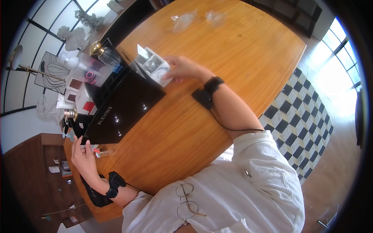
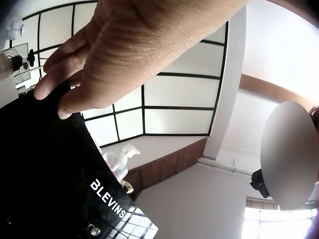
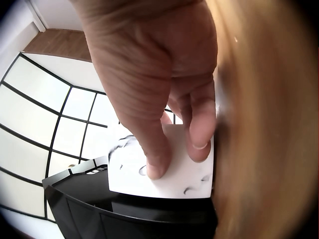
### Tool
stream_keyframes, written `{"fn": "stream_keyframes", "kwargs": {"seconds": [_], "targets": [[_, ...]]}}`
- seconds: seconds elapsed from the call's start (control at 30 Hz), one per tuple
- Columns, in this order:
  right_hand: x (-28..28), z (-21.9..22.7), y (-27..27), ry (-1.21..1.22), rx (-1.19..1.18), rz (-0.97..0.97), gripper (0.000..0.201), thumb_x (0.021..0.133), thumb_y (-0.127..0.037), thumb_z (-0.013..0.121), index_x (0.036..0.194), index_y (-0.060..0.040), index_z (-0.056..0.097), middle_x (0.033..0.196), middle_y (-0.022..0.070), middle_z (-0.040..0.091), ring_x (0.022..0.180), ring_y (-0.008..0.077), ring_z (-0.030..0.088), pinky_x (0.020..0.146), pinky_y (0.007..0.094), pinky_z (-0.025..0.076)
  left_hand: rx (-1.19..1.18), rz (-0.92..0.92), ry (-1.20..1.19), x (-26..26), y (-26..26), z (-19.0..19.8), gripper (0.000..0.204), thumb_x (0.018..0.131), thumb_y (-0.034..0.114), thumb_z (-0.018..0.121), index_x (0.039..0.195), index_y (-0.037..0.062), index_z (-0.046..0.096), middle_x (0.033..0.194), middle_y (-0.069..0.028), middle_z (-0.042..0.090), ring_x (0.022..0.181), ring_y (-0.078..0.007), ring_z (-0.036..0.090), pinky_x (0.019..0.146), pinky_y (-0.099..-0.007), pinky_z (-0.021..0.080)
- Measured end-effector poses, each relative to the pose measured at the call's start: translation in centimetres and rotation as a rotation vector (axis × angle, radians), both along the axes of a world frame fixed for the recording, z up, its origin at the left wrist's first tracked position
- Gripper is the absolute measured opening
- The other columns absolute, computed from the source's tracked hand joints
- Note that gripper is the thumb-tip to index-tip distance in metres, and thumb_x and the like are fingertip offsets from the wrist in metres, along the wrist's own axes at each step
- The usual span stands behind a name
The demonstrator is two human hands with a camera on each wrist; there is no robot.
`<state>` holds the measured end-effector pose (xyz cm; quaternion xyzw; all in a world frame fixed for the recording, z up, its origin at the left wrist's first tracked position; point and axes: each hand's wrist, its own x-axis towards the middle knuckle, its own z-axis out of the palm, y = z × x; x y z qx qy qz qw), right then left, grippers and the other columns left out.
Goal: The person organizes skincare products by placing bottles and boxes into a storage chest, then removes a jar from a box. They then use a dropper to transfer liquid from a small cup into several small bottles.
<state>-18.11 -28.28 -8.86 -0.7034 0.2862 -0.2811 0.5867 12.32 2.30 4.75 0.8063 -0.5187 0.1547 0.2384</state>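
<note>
In the head view a black organizer box (image 1: 128,99) marked BLEVINS, with small shiny knobs on its front, stands on the wooden table. At its far right end my right hand (image 1: 182,69) grips a small white box (image 1: 160,73) with its lid up and round compartments inside. The right wrist view has the thumb and fingertips against a white face of that box (image 3: 134,181), which carries dark marks. My left hand (image 1: 84,159) is at the organizer's near left corner, thumb and fingers extended. Fingertips (image 2: 44,91) rest at the black edge in the left wrist view.
Clear plastic wrappers (image 1: 184,21) lie at the table's far end. Crowding the organizer's top are a gold-capped glass bottle (image 1: 105,54), a clear container (image 1: 87,70) and small white boxes (image 1: 83,100). A small red-and-white item (image 1: 98,152) lies beside the left hand.
</note>
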Motion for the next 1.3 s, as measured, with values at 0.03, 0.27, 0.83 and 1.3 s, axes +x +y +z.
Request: {"fn": "stream_keyframes", "kwargs": {"seconds": [0.03, 0.27, 0.83, 1.3], "targets": [[0.2, -0.1, 0.1, -0.01, -0.007, -0.003, 0.062, 0.084, -0.014, 0.078, 0.141, -0.01, 0.053, 0.1, 0.0096, 0.072, 0.062, 0.0122, 0.065, 0.053, 0.0219, 0.052, -0.001, -0.007, 0.012, 0.2, 0.0, -0.1, 0.028, 0.093, 0.008, 0.066, 0.118, -0.0041, 0.065, 0.132, -0.0197, 0.063, 0.074, -0.0209, 0.069, 0.069, -0.0311, 0.054], [1.1, -1.1, 0.1, -0.066, -0.032, -0.007, 0.074, 0.081, -0.017, 0.08, 0.147, -0.0147, 0.047, 0.109, 0.0119, 0.069, 0.06, 0.0148, 0.065, 0.053, 0.0259, 0.054, -0.014, -0.034, -0.04, 0.8, 0.0, -0.4, 0.025, 0.094, 0.008, 0.065, 0.114, -0.0063, 0.065, 0.129, -0.0203, 0.064, 0.071, -0.018, 0.07, 0.06, -0.0276, 0.054], [2.2, -1.6, 0.3, -0.05, -0.084, -0.117, 0.073, 0.083, -0.02, 0.079, 0.148, -0.0143, 0.045, 0.105, 0.0121, 0.07, 0.062, 0.0171, 0.066, 0.056, 0.0287, 0.057, 0.007, 0.032, -0.079, 0.4, -0.3, -0.2, 0.029, 0.093, 0.014, 0.068, 0.115, -0.0042, 0.067, 0.131, -0.0202, 0.063, 0.065, -0.0157, 0.067, 0.059, -0.028, 0.052], [2.6, -2.8, -0.9, -0.081, 0.093, -0.128, 0.06, 0.09, -0.045, 0.071, 0.137, -0.0097, 0.058, 0.103, 0.009, 0.07, 0.07, 0.0134, 0.064, 0.058, 0.0258, 0.054, 0.004, 0.018, 0.006, 0.0, -0.2, 0.3, 0.03, 0.092, 0.012, 0.07, 0.118, -0.0018, 0.067, 0.112, -0.0175, 0.069, 0.072, -0.017, 0.068, 0.066, -0.0298, 0.053]]}}
